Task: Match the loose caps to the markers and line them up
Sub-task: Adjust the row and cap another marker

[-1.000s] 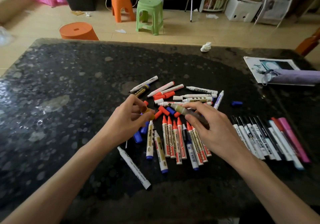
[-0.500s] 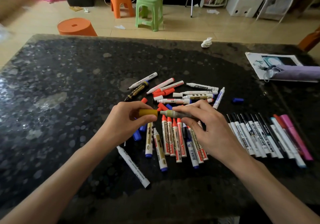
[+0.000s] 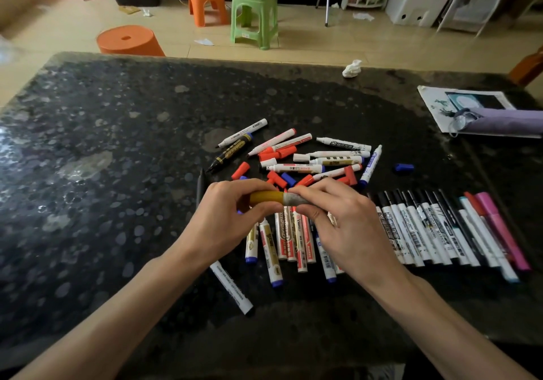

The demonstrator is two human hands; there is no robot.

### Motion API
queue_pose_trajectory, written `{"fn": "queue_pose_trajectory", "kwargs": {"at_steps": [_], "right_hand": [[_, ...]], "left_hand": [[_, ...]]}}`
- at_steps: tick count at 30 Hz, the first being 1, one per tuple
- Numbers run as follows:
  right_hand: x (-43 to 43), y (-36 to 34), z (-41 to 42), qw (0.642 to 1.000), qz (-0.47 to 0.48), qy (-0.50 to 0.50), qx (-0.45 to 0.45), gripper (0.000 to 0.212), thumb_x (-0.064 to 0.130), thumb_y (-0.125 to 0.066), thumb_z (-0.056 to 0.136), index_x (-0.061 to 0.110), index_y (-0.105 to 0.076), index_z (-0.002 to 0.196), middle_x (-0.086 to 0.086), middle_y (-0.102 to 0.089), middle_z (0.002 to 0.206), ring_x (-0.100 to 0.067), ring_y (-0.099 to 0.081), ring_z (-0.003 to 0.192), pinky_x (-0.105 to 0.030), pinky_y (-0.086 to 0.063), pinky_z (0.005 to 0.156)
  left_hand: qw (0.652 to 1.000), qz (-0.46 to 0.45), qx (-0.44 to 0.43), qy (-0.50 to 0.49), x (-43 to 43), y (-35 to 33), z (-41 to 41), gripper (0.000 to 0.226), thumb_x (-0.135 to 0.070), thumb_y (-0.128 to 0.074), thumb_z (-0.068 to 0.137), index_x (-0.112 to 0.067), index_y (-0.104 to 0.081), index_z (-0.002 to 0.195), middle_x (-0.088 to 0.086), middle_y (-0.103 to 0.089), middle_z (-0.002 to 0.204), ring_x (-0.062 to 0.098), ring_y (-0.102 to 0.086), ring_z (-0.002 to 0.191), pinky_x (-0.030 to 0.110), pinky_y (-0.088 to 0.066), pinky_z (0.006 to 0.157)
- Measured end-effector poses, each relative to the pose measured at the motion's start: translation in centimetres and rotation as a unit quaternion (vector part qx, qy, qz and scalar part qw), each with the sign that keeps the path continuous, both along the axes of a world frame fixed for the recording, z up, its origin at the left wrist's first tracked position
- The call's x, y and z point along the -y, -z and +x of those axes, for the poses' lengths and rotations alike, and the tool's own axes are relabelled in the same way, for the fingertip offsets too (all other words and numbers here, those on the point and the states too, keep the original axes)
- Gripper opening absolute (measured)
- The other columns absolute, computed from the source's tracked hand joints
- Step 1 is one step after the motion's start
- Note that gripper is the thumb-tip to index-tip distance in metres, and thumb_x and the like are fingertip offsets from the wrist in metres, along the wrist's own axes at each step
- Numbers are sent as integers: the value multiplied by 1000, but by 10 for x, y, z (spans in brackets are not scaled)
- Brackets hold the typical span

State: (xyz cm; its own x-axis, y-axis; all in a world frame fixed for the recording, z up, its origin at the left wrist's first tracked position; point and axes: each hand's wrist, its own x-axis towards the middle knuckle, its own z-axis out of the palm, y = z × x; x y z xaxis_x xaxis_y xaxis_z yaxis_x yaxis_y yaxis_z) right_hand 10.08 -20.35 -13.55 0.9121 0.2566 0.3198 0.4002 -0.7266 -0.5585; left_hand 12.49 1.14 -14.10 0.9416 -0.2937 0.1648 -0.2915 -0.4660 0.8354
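1. Your left hand (image 3: 232,218) pinches a yellow cap (image 3: 266,197) between the thumb and curled fingers, just above the desk (image 3: 117,188).
2. Your right hand (image 3: 346,227) grips a pale marker (image 3: 295,201) by its barrel, and your fingers hide most of that barrel.
3. The yellow cap and the pale marker lie in one line and meet end to end between your hands. Whether the cap is fully seated cannot be told.
4. Directly beneath your hands, red-capped markers (image 3: 289,238) lie side by side in a short row, with blue-ended markers (image 3: 271,259) on either side.
5. To your right, a long line of black-capped markers (image 3: 411,229) sits close-packed, with a pink marker (image 3: 499,227) at its far end.
6. Beyond your hands, uncapped markers (image 3: 332,154) lie jumbled with loose red caps (image 3: 276,179).
7. A single blue cap (image 3: 404,167) sits alone on the desk, to the right of that pile.
8. A white marker (image 3: 232,290) lies slanted under your left wrist.
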Motion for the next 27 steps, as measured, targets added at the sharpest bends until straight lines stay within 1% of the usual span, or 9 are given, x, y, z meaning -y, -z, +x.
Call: {"fn": "queue_pose_trajectory", "kwargs": {"at_steps": [3,6,10,13,17,19,21,25,27], "right_hand": [[-5,1,-2,1000,6,10,10,34,22,-61,98,18,-72,130,7,-67,105,-9,-63,101,-30,-55,87],[-5,2,-4,999,18,21,20,33,17,-65,97,18,-72,130,7,-67,104,-9,-63,99,-29,-55,86],[-1,3,-7,998,51,23,6,34,27,-58,99,20,-72,129,9,-67,104,-6,-64,100,-29,-55,85],[9,1,-9,998,49,28,-4,34,29,-58,99,23,-71,130,10,-68,106,-5,-64,101,-31,-56,86],[27,-1,-12,998,41,38,-30,32,21,-66,100,25,-70,132,14,-67,109,-5,-64,104,-32,-56,90],[38,-5,-14,998,27,42,-31,31,22,-67,100,26,-71,131,13,-67,108,-5,-64,102,-35,-55,90],[52,-10,-17,999,-13,40,-35,29,30,-68,99,30,-71,128,15,-68,108,-5,-62,101,-39,-51,93],[85,-16,-21,996,-37,58,-54,27,37,-71,96,33,-73,123,15,-68,103,-4,-63,97,-37,-53,89],[100,-17,-25,996,-30,76,-48,27,34,-72,96,31,-74,122,16,-67,101,-4,-63,95,-34,-54,86]], "left_hand": [[1000,-3,15,-5,-1,0,0,20,-39,-74,87,-35,-76,107,-20,-74,89,15,-72,80,33,-58,76],[1000,9,25,5,0,-1,2,24,-41,-72,87,-31,-77,108,-17,-75,88,16,-72,81,34,-59,84],[999,19,23,20,6,-3,3,27,-45,-70,86,-30,-77,107,-18,-75,89,12,-72,82,36,-55,94],[999,25,24,24,16,-5,1,20,-40,-72,88,-31,-77,106,-19,-74,89,11,-70,82,26,-54,78],[998,36,21,37,30,-8,2,22,-47,-70,88,-32,-75,105,-17,-74,88,12,-69,80,37,-55,88],[998,35,22,36,41,-7,1,15,-37,-73,91,-31,-75,104,-15,-73,84,11,-66,77,28,-54,73],[998,43,23,41,56,-6,0,11,-31,-75,91,-29,-74,103,-18,-70,79,1,-64,74,18,-48,65],[995,53,-1,86,87,-3,4,17,-34,-74,92,-33,-70,108,-17,-71,90,-3,-65,85,13,-47,71],[995,43,-25,92,98,-3,9,33,-43,-74,89,-34,-66,120,-16,-70,101,-1,-66,93,17,-51,76]]}}
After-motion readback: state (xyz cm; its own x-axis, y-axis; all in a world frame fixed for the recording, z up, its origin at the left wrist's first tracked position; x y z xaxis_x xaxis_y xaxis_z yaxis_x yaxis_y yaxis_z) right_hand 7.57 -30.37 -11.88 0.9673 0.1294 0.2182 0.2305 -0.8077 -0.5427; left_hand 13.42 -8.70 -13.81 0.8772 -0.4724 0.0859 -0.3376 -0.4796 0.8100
